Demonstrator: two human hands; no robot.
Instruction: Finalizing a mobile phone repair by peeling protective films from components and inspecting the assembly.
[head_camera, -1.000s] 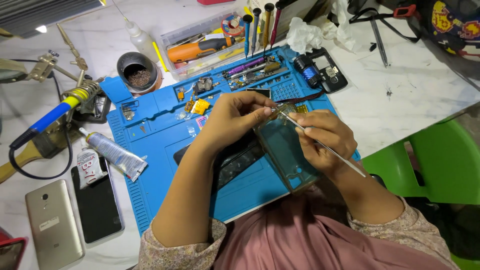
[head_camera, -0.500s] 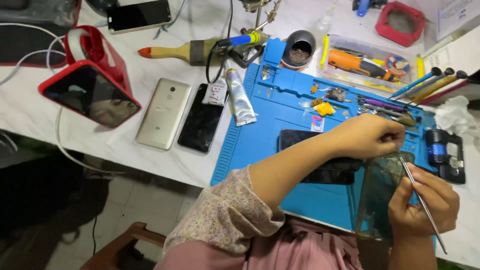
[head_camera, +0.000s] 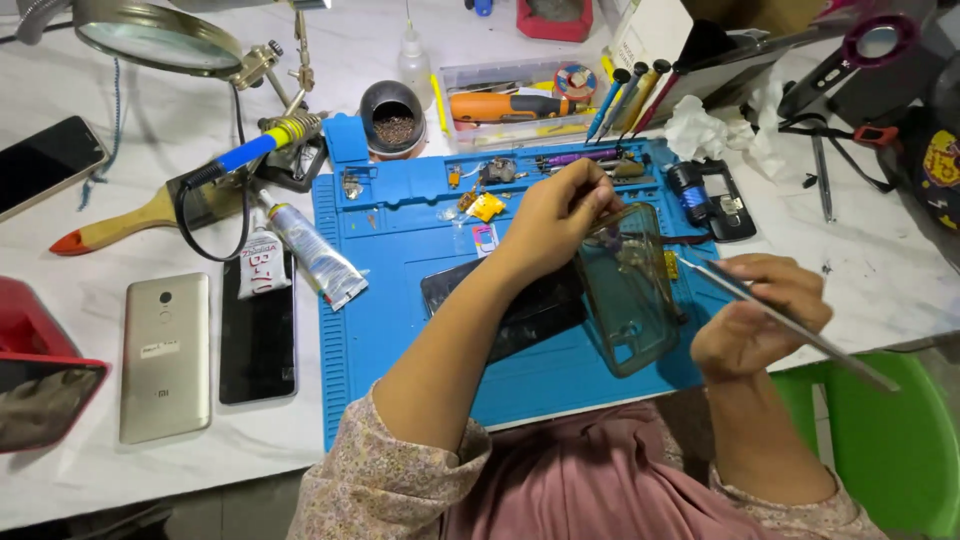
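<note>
My left hand (head_camera: 555, 215) holds the top edge of a dark translucent phone back cover (head_camera: 630, 290), tilted up over the blue work mat (head_camera: 390, 300). To the right of the cover, my right hand (head_camera: 755, 320) grips metal tweezers (head_camera: 790, 322), their tip pointing toward the cover's right edge. A dark phone body (head_camera: 520, 305) lies on the mat beneath my left forearm. Small parts (head_camera: 480, 205) sit in the mat's upper trays.
A glue tube (head_camera: 315, 255), a black phone (head_camera: 257, 330) and a gold phone (head_camera: 165, 355) lie left of the mat. A soldering iron (head_camera: 250, 155), brush, magnifier (head_camera: 155, 40), screwdrivers (head_camera: 625, 95) and tool box (head_camera: 510, 105) stand behind. A green chair (head_camera: 880, 440) is at right.
The view has swung back to the right over the mat. My right hand with the tweezers has drawn away from the cover to its right side; my left hand still holds the cover.
</note>
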